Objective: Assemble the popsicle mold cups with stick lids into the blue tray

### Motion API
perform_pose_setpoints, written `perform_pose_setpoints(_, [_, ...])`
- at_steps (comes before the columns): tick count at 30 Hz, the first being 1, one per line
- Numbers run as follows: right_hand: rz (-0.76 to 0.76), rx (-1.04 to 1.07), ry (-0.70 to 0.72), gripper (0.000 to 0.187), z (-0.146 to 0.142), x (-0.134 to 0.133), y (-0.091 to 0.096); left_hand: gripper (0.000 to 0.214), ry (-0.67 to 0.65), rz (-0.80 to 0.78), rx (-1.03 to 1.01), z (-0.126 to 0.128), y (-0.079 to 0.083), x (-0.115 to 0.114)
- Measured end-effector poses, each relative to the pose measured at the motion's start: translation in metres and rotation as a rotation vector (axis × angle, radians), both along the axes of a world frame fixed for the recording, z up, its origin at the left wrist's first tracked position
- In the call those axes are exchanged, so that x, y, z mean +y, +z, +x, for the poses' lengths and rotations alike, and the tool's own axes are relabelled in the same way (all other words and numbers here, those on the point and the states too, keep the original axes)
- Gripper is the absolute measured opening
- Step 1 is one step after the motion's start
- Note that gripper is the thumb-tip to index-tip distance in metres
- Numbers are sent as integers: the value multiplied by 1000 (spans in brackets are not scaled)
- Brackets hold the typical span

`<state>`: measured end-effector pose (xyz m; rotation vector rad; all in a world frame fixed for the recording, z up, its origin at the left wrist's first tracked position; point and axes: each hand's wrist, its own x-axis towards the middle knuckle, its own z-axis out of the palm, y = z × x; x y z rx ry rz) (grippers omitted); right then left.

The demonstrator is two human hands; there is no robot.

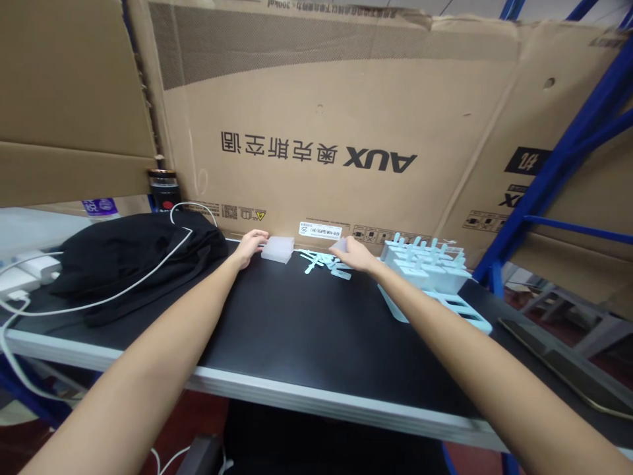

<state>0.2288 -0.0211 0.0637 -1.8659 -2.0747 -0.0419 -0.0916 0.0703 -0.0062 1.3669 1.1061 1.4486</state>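
Observation:
Both of my arms reach to the far edge of a black table [277, 330]. My left hand [251, 245] rests with curled fingers against a small stack of translucent white plastic pieces [277, 249]. My right hand [352, 254] is closed on one translucent white piece [338, 248], just above a scatter of pale blue popsicle sticks [321, 262]. To the right of that hand stands a pale blue popsicle mould tray [448, 300] with several moulds and stick handles [425, 260] in it.
A large upside-down AUX cardboard box [346, 132] walls off the back. A black garment [133, 260] with a white cable [123, 284] and chargers [24, 270] lies at left, a dark bottle [162, 190] behind it. Blue shelf posts [558, 165] stand at right.

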Motion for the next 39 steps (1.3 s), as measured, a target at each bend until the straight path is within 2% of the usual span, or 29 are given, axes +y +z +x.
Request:
perform_pose_setpoints(2, [-12, 35, 78, 66, -18, -6, 4, 30, 0, -1, -6, 0, 0, 1])
perform_pose_setpoints(5, [-64, 79, 324, 68, -50, -19, 9, 29, -4, -1, -14, 0, 0, 0])
perform_pose_setpoints(7, [-98, 88, 442, 50, -70, -26, 9, 30, -6, -1, -18, 0, 1, -1])
perform_pose_setpoints(10, [-192, 197, 392, 26, -90, -32, 5, 29, -5, -1, -19, 1, 2, -4])
perform_pose_setpoints(13, [-382, 422, 321, 21, -92, -36, -3, 28, -1, 0, -20, 1, 3, -5])
perform_pose_setpoints(15, [-432, 488, 329, 31, -85, -38, -7, 28, 0, -1, -23, 1, 2, -4])
perform_pose_setpoints(17, [-392, 420, 403, 47, -78, -40, -9, 29, -1, -1, -25, 0, 1, -2])
perform_pose_setpoints(19, [-331, 277, 550, 54, -73, -41, -10, 30, -2, -1, -25, 0, 1, -1])
perform_pose_setpoints(22, [-211, 139, 707, 42, -77, -41, -13, 30, -2, 2, -21, 0, 1, -1])
perform_pose_setpoints(28, [-38, 233, 593, 15, -103, -35, -31, 31, 1, 8, 0, -1, 1, -2])
perform_pose_setpoints(35, [1, 339, 461, 10, -124, -21, -45, 36, 19, 46, 108, -1, -3, 2])
perform_pose_setpoints(39, [16, 379, 445, 10, -124, -27, -40, 37, 6, 67, 167, 1, -6, 4])
